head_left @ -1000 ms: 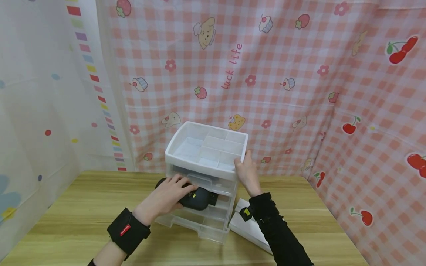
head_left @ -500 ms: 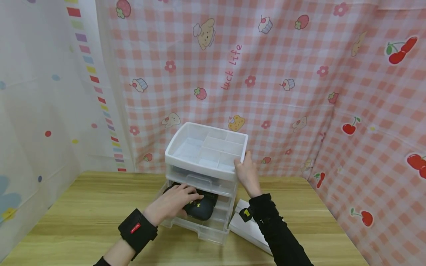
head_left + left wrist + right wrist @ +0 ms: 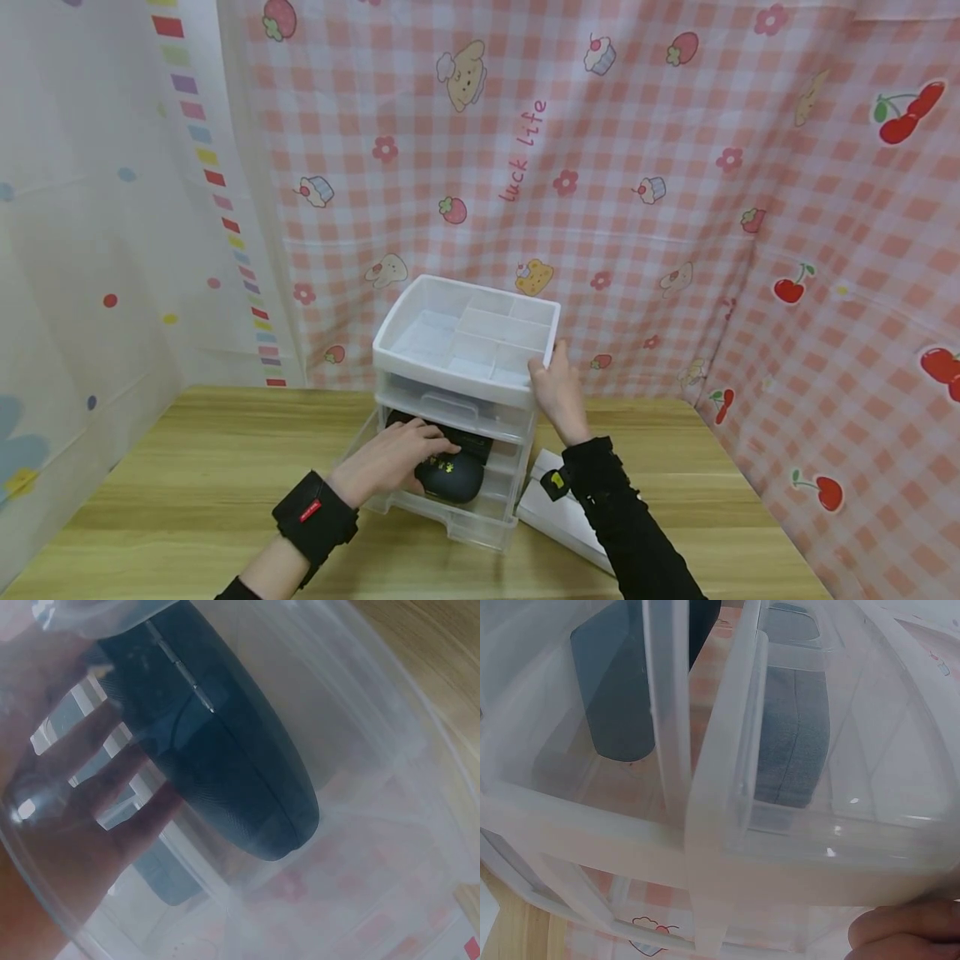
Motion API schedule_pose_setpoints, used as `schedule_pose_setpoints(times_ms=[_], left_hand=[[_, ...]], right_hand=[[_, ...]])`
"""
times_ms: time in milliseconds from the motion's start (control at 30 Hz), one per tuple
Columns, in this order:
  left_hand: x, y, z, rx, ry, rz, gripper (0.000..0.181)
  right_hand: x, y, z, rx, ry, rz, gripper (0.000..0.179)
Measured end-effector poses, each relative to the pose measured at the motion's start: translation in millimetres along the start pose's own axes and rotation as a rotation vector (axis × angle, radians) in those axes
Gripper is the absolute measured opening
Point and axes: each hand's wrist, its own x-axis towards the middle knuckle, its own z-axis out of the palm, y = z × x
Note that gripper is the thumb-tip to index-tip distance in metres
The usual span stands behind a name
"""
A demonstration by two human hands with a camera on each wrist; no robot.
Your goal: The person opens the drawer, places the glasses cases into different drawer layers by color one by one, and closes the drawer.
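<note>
Case point(image 3: 453, 481): black, held in my left hand point(image 3: 393, 454), its rounded end showing past my fingertips, at the pulled-out lower drawer point(image 3: 480, 529).
Left grip: my fingers curl over its top; whether it touches the drawer floor, I cannot tell.
Top tray point(image 3: 468, 333): white, divided, above and beyond my left hand.
Dark thing point(image 3: 478, 448): just past my left fingertips, behind the case.
Right hand point(image 3: 558, 392): gripping the tray's right edge.
White box point(image 3: 551, 504): on the table point(image 3: 720, 500), below my right wrist.
</note>
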Motion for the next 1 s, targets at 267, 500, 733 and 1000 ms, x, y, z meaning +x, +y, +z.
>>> schedule_pose_setpoints(times_ms=[267, 500, 733, 1000], left_hand=[[-6.0, -3.2, 1.1, -0.034, 0.037, 0.009, 0.061], [-11.4, -5.0, 2.3, -0.084, 0.137, 0.039, 0.044], [-21.4, 6.1, 3.3, -0.12, 0.326, 0.031, 0.029], [-32.9, 22.2, -0.1, -0.433, 0.371, -0.045, 0.021]], right_hand=[[-1.0, 1, 0, 0.012, -0.006, 0.004, 0.042], [-0.7, 1, -1, 0.014, -0.013, 0.006, 0.043], [-1.4, 0, -2, 0.026, -0.017, 0.011, 0.044], [-0.5, 1, -1, 0.029, -0.016, 0.008, 0.047]])
